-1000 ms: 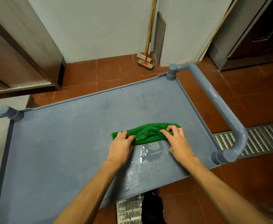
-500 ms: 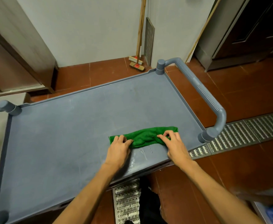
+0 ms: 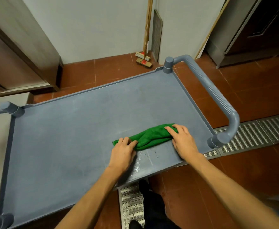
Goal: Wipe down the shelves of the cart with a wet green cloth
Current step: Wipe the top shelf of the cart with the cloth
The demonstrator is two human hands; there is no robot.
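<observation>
A bunched green cloth lies on the grey-blue top shelf of the cart, near the front right corner. My left hand presses on the cloth's left end with fingers laid over it. My right hand presses on its right end, fingers stretched across the fabric. A wet streak glistens on the shelf just in front of the cloth, between my wrists.
The cart's ribbed handle curves along the right side, and another handle post stands at the left. A metal floor drain grate runs under the cart. Brooms lean in the wall corner behind.
Both hands have pushed the cloth a little away from me and to the right across the shelf. The view has shifted, and the wet streak now trails behind the cloth.
</observation>
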